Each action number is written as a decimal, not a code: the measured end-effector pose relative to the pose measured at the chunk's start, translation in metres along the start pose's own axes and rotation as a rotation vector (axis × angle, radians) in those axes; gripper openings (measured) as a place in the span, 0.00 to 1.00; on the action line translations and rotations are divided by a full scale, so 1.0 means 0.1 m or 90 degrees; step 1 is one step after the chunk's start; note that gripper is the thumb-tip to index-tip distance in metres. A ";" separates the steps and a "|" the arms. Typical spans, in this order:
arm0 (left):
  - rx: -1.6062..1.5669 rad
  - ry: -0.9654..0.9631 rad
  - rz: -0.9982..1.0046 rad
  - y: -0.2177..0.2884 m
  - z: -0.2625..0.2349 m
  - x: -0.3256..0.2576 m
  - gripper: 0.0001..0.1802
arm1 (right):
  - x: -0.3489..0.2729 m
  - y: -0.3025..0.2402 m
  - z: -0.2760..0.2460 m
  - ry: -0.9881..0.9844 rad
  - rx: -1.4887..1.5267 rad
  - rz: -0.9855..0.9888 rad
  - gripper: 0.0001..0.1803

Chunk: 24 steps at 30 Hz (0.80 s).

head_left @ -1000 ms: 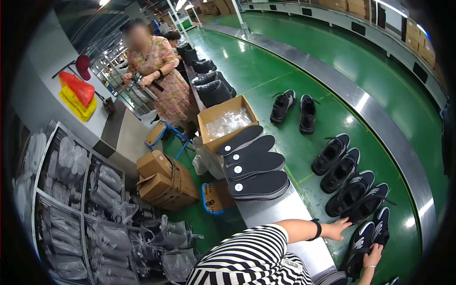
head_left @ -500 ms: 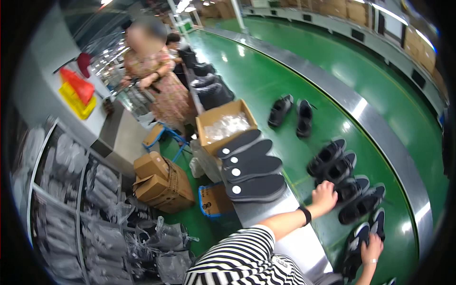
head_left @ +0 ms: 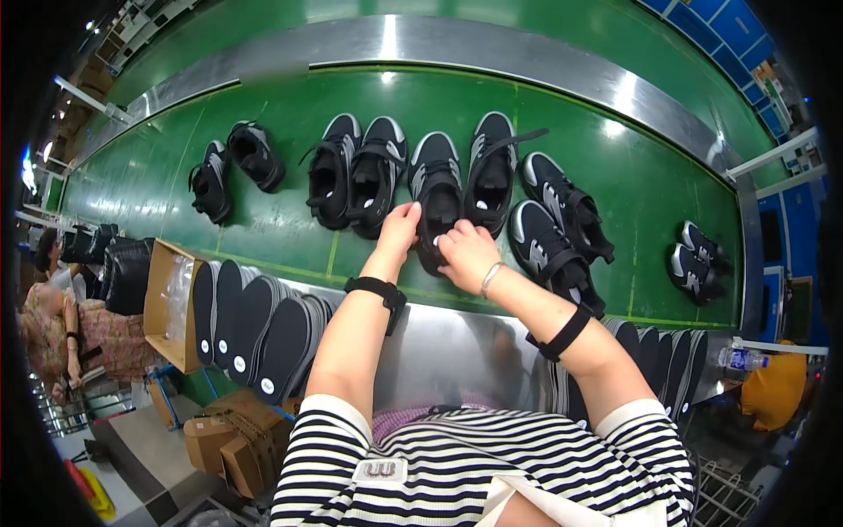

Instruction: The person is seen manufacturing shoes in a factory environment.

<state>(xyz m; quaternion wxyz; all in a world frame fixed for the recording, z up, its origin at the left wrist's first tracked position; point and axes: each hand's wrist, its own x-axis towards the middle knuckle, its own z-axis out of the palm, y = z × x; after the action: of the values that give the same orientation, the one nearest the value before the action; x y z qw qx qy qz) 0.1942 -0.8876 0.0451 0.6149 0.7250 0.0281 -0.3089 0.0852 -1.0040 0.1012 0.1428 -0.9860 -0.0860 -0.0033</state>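
Both my hands are at a black and grey sneaker (head_left: 436,156) lying toe away from me on the green belt. My left hand (head_left: 399,228) grips the left side of its heel opening, its fingers partly hidden by the shoe. On the other side, my right hand (head_left: 467,255) has its bent fingers at the back of the opening, beside a small white spot. Whether those fingers also pinch an insole inside, I cannot tell. Its mate (head_left: 490,171), with a loose strap sticking out, lies just right of it.
More sneakers lie in pairs to the left (head_left: 378,171) and right (head_left: 562,255) on the green belt (head_left: 290,255). Stacks of dark insoles (head_left: 290,342) with round white labels line the metal ledge (head_left: 457,351). An open carton (head_left: 167,303) with clear plastic stands left, near another person (head_left: 53,325).
My view has swung to the right, toward the belt. Earlier my hands were apart, the left over one sneaker and the right on another; now both are together at one sneaker.
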 end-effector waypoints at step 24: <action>0.168 0.630 0.381 1.25 -2.70 -2.06 0.11 | -1.29 1.37 -0.72 -0.062 -0.048 0.261 0.18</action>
<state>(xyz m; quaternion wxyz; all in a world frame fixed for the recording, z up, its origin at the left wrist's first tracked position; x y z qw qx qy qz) 0.1924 -0.6024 0.2679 0.4934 0.8299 0.0673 0.2518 -0.0176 -1.1755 0.1274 0.0995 -0.9864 0.1100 0.0706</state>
